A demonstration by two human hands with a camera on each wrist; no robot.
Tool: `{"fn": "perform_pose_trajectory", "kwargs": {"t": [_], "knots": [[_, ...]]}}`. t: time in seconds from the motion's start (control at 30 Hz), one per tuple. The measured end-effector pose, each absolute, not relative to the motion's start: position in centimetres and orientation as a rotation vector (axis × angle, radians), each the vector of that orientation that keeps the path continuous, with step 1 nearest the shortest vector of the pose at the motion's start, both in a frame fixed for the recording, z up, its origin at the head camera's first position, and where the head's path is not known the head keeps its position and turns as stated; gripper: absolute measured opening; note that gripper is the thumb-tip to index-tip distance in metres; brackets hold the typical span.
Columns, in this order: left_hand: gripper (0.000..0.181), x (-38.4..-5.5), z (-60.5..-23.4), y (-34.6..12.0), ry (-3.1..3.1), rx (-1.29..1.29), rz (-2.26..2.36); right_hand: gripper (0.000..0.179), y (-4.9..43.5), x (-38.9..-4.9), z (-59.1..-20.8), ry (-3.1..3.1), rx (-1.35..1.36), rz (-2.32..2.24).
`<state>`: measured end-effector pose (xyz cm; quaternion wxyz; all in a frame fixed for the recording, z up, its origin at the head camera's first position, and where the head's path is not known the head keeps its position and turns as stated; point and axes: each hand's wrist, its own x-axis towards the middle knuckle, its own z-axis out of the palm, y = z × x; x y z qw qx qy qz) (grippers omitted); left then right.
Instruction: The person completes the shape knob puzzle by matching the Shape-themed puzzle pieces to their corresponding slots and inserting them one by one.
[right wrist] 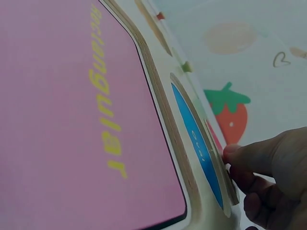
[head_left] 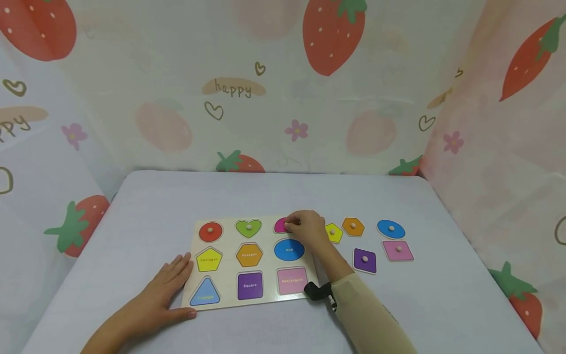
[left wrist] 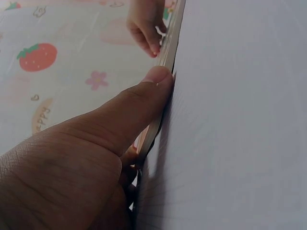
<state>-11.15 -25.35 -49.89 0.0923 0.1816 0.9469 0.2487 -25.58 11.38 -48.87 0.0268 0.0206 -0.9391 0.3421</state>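
A wooden shape puzzle board (head_left: 230,303) lies on the white table. At its far right corner my right hand (head_left: 307,228) pinches the knob of a magenta piece (head_left: 280,226), whose full outline is hidden by the fingers. The piece is over the top right slot, beyond the blue oval slot (head_left: 289,250). In the right wrist view, thumb and fingertips (right wrist: 233,152) meet just past that slot. My left hand (head_left: 155,290) rests at the board's left edge, fingers straight, its thumb (left wrist: 139,103) against the near left corner. A red circle (head_left: 210,231) and a green heart (head_left: 248,228) sit in the far row.
Right of the board lie several knobbed pieces: a yellow pentagon (head_left: 334,233), an orange hexagon (head_left: 353,226), a blue oval (head_left: 391,229), a purple square (head_left: 364,261) and a pink rectangle (head_left: 398,250). Strawberry-printed cloth (head_left: 327,98) hangs behind the table (head_left: 177,196) and at both sides.
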Motion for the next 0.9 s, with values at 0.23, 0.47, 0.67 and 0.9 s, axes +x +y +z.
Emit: {"fn": "perform_pose_trajectory", "kwargs": {"t": [0.23,0.47,0.67,0.9], "knots": [[0.115,-11.2,-49.9,-25.3,2.816,0.554,0.732,0.020,11.3,-25.3,-48.5,-2.916,0.050,1.063],[0.115,-11.1,-49.8,-25.4,2.815,0.549,0.733,0.021,11.2,-25.2,-48.5,-2.918,0.065,1.032],[0.115,-11.1,-49.7,-25.4,2.815,0.537,0.748,0.023,11.3,-25.4,-48.5,-2.940,0.088,0.980],[0.115,-11.1,-49.8,-25.4,2.812,0.545,0.748,0.022,11.4,-25.3,-47.8,-2.952,0.050,1.010]]}}
